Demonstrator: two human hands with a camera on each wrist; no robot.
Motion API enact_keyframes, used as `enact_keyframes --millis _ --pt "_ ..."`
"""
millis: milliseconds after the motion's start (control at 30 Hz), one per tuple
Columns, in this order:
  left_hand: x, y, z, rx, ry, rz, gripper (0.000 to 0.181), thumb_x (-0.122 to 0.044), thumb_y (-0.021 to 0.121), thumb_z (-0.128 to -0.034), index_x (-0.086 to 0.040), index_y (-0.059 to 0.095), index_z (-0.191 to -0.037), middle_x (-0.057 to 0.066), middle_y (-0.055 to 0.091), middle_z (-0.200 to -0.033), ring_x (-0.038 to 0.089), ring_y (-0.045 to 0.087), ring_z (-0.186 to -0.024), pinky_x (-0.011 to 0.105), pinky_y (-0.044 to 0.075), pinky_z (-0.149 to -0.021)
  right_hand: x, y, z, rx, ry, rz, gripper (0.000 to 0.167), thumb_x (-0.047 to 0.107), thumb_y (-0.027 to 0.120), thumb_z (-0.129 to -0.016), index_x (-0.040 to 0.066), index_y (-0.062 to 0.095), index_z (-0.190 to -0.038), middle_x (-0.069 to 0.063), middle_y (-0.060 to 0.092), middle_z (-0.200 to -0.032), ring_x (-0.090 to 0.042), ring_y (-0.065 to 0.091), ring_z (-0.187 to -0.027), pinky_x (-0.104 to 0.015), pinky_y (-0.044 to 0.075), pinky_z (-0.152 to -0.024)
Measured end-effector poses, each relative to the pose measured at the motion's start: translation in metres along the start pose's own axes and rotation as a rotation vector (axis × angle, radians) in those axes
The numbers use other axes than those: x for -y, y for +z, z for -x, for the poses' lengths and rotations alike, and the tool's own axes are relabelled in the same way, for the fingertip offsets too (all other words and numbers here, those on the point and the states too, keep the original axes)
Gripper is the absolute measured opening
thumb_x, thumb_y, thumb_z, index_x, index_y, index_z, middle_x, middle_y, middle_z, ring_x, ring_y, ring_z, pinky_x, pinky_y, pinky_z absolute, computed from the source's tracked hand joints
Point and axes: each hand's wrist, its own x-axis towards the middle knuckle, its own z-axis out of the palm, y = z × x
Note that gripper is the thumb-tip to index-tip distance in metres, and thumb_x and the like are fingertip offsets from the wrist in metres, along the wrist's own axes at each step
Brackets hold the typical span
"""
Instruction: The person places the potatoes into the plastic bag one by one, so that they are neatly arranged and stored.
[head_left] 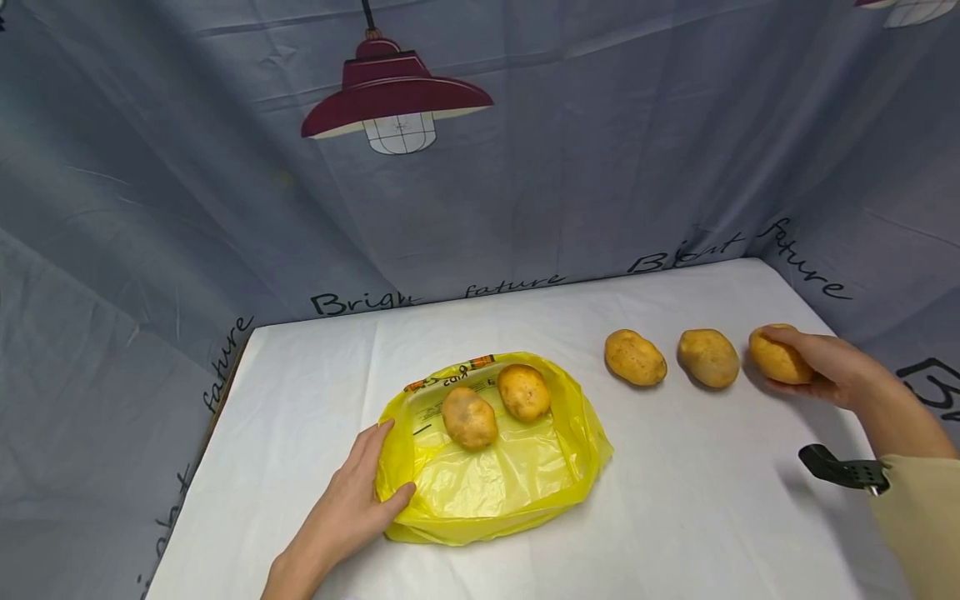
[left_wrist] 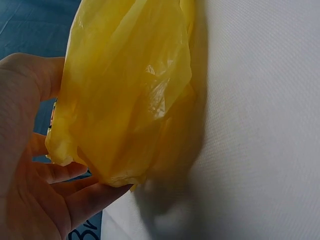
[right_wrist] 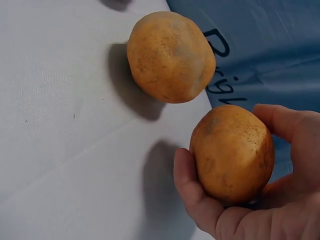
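In the head view, a yellow plastic bag (head_left: 495, 496) lies with its mouth spread wide. Inside it are two potatoes (head_left: 469, 419). My left hand (head_left: 352, 500) holds the bag's left side, thumb over the rim; in the left wrist view some fingertips are hidden by the yellow plastic (left_wrist: 125, 90). Over at the right, my right hand (head_left: 843, 367) grips a potato (head_left: 776, 354) between thumb and fingers. The right wrist view shows this potato (right_wrist: 232, 155) with a shadow beside it on the cloth. Another potato (right_wrist: 170, 57) sits close by.
Two loose potatoes, a middle one (head_left: 708, 358) and a left one (head_left: 635, 357), lie between the bag and my right hand. White cloth covers the table (head_left: 675, 483). A grey printed curtain (head_left: 562, 167) rises behind it. A black strap (head_left: 843, 468) sticks out by my right sleeve.
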Motion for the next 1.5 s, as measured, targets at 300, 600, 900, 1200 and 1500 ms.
enact_keyframes --millis 300,600,900,1200,1500 --pt "0.000 -0.001 0.000 0.002 0.000 -0.003 0.084 -0.034 0.074 -0.0886 -0.012 0.030 -0.157 0.004 0.034 -0.156 0.033 0.054 -0.125 0.050 0.043 -0.104 0.002 -0.001 0.009 -0.002 -0.015 0.054 0.084 0.048 0.048 -0.103 -0.021 0.011 -0.135 -0.028 0.026 -0.123 -0.016 0.057 -0.086 -0.039 0.057 -0.084" --pt "0.000 -0.001 0.000 0.015 -0.014 -0.007 0.084 -0.034 0.074 -0.0890 -0.011 0.030 -0.157 0.004 0.033 -0.156 0.034 0.054 -0.126 0.052 0.042 -0.104 0.006 0.001 0.014 -0.002 -0.057 0.086 0.082 0.048 0.047 -0.104 -0.019 0.014 -0.138 -0.026 0.029 -0.123 -0.014 0.055 -0.088 -0.040 0.056 -0.085" --pt "0.002 -0.002 0.001 0.017 -0.020 0.016 0.085 -0.034 0.075 -0.0887 -0.012 0.029 -0.157 0.004 0.033 -0.156 0.034 0.052 -0.128 0.052 0.041 -0.106 0.014 0.012 0.025 0.013 -0.103 0.157 0.090 0.049 0.045 -0.105 -0.021 0.003 -0.142 -0.028 0.030 -0.126 -0.014 0.056 -0.089 -0.040 0.057 -0.085" --pt "0.003 -0.001 0.002 0.021 -0.020 0.028 0.085 -0.034 0.075 -0.0887 -0.013 0.029 -0.157 0.003 0.033 -0.156 0.033 0.051 -0.129 0.052 0.041 -0.106 0.021 0.023 0.035 -0.004 -0.153 0.244 0.091 0.049 0.044 -0.105 -0.022 0.003 -0.143 -0.029 0.032 -0.126 -0.016 0.056 -0.090 -0.038 0.058 -0.083" --pt "0.003 0.000 0.001 0.021 -0.017 0.022 0.085 -0.036 0.074 -0.0886 -0.013 0.030 -0.157 0.002 0.034 -0.156 0.032 0.052 -0.128 0.051 0.041 -0.105 0.028 0.037 0.043 -0.027 -0.170 0.315 0.092 0.052 0.045 -0.105 -0.022 0.006 -0.146 -0.030 0.034 -0.127 -0.018 0.055 -0.091 -0.036 0.058 -0.080"
